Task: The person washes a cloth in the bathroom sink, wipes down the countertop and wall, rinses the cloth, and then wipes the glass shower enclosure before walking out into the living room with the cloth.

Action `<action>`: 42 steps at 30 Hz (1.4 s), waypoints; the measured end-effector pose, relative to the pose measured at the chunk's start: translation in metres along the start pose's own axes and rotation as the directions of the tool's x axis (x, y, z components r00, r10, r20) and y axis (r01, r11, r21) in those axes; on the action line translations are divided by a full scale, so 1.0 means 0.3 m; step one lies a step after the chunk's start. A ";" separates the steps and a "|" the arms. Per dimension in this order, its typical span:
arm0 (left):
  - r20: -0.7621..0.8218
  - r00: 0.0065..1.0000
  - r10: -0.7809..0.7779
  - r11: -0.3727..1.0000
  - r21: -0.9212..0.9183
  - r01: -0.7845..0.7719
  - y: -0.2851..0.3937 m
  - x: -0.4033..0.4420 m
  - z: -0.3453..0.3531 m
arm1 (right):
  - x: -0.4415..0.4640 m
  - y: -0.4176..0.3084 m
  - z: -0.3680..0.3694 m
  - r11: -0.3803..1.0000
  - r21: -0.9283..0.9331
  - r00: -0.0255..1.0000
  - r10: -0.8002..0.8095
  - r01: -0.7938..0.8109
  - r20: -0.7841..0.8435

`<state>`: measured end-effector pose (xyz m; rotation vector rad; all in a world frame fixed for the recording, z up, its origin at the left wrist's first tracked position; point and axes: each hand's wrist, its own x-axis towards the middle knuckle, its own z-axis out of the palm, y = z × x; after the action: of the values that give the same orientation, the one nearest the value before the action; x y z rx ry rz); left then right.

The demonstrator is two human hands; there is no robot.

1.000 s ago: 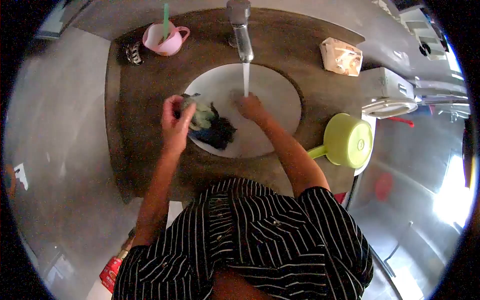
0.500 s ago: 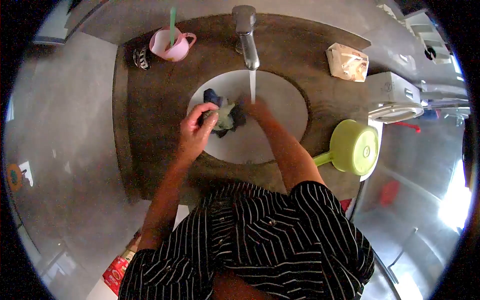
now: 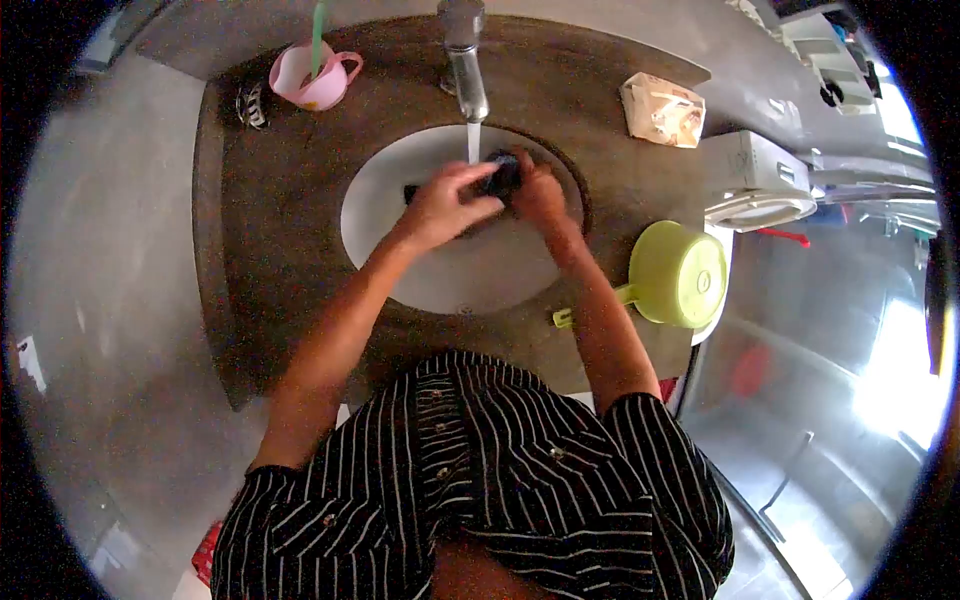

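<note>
Brown countertop (image 3: 270, 230) surrounds an oval white basin (image 3: 430, 278), and grey walls with a brighter area at the right make the background. From the metal faucet (image 3: 468, 80), a stream of water (image 3: 474, 142) runs down toward the fingers of the left hand (image 3: 450, 205), where its lower part is hidden.

Both hands are over the basin. Between them is a dark cloth (image 3: 504, 175), which lies just beside the fingers of the right hand (image 3: 541, 196), on their left side. These fingers are bent and appear to grasp the cloth at its right edge, with a part of it bunched at the fingertips. Left thumb and forefinger point to the right and are spread apart, with their tips close to the left side of the same cloth. Because the hand is blurred, I cannot tell if these fingers touch it or pinch it. Another dark piece (image 3: 410, 194) shows at the left of the left hand; whether it belongs to the same cloth, I cannot tell.

Behind the basin, a pink cup (image 3: 312, 92) with a green stick (image 3: 318, 38) stands at the left, and a beige packet (image 3: 662, 112) at the right. One green dipper (image 3: 660, 275) rests near the right forearm, which partly covers its handle.
</note>
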<state>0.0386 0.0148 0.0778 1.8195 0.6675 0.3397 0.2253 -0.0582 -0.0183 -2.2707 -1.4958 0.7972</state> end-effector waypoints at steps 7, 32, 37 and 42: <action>0.372 0.749 -0.548 0.167 -0.829 0.534 -0.240 -0.189 -0.034 | -0.212 -0.358 0.146 0.826 0.510 0.968 -0.168 0.242 -0.186; 0.256 0.834 -0.489 0.115 -0.928 0.353 -0.223 -0.208 -0.006 | -0.342 -0.506 0.054 0.854 0.389 0.936 -0.283 0.346 -0.211; 0.111 0.867 -0.486 -0.034 -0.994 0.108 -0.078 -0.236 0.058 | -0.406 -0.663 0.002 0.798 0.105 0.792 -0.556 0.593 -0.253; 0.254 0.805 -0.536 -0.119 -0.967 0.226 -0.283 -0.170 0.044 | -0.170 -0.422 0.122 0.886 -0.115 0.843 -0.462 0.448 -0.276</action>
<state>-0.0186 -0.0064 -0.0015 0.0483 0.7697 0.4422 0.0942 -0.0546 0.0344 -1.8334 -1.8081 0.2694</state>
